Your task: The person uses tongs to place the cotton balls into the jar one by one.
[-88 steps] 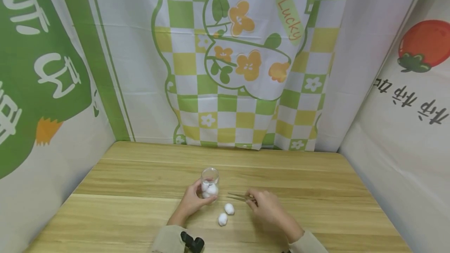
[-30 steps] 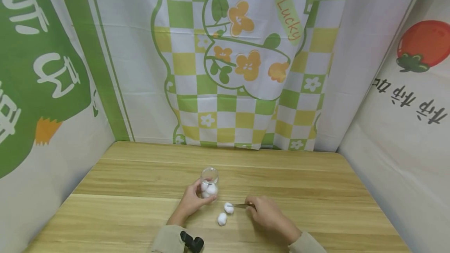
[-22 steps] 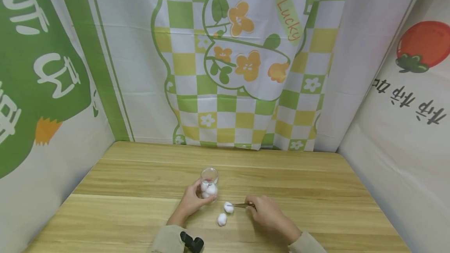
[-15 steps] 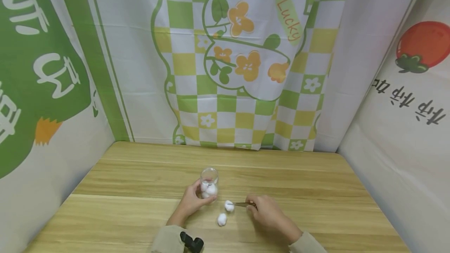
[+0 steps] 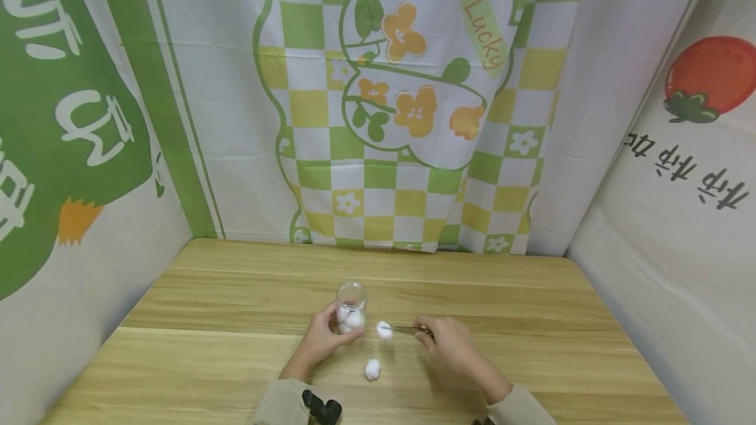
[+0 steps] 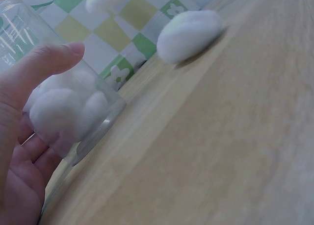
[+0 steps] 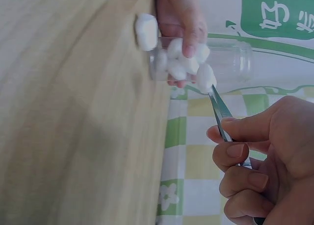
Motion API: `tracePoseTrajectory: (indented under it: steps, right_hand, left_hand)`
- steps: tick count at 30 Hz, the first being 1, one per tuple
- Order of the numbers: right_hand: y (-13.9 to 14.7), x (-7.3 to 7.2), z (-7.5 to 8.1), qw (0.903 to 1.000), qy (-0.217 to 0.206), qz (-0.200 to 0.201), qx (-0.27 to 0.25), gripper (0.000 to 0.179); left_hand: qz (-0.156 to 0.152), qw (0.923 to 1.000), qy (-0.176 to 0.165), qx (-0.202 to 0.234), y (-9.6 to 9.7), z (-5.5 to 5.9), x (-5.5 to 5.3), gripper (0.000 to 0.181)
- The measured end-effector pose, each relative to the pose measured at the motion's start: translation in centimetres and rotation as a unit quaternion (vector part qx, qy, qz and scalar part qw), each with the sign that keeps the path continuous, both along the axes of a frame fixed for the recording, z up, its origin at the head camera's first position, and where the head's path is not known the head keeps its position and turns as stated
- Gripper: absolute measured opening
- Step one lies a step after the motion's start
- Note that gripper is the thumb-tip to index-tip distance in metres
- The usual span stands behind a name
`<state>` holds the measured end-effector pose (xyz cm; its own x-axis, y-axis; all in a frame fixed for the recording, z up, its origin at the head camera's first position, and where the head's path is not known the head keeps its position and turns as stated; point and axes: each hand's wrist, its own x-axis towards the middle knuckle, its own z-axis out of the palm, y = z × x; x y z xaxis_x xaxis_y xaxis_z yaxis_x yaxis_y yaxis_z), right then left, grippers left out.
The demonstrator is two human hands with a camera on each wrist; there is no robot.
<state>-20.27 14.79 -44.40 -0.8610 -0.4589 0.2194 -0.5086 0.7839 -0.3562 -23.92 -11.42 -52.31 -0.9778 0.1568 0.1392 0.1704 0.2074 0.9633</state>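
My left hand [image 5: 321,340] grips a clear jar [image 5: 352,295] that stands upright on the table, fingers and thumb round its lower part. Several cotton balls [image 6: 61,112] fill the bottom of the jar. My right hand [image 5: 451,344] pinches a pair of metal tweezers [image 7: 219,107] between thumb and fingers. Between the tweezers' tips is one cotton ball [image 5: 384,330], lifted off the table just right of the jar. Another cotton ball [image 5: 373,369] lies on the wood in front of the jar.
The wooden table [image 5: 502,294] runs back to a checked curtain [image 5: 378,202]. Printed cloth walls hang at left and right. A black device [image 5: 322,406] sits on the left sleeve.
The right hand has brought the tweezers onto the farther cotton ball, closed them on it and lifted it off the table. Left hand and jar have stayed in place.
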Motion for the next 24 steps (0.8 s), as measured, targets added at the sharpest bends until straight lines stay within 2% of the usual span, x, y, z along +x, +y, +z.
tracePoseTrajectory:
  steps: [4, 16, 24]
  right_hand:
    - [-0.2, -0.1, 0.5, 0.9997, 0.025, -0.004, 0.005, 0.005]
    - [-0.6, -0.3, 1.6, 0.9996, 0.025, 0.007, -0.01, 0.006]
    - [-0.8, -0.6, 2.2, 0.9994, 0.03, 0.002, -0.014, 0.005]
  left_hand:
    - [0.004, 1.0, 0.001, 0.0, 0.0, 0.0, 0.0, 0.055]
    - [-0.004, 0.9999, 0.009, -0.003, -0.1, 0.0, 0.0, 0.056]
    - [0.005, 1.0, -0.003, -0.004, 0.0, 0.0, 0.0, 0.056]
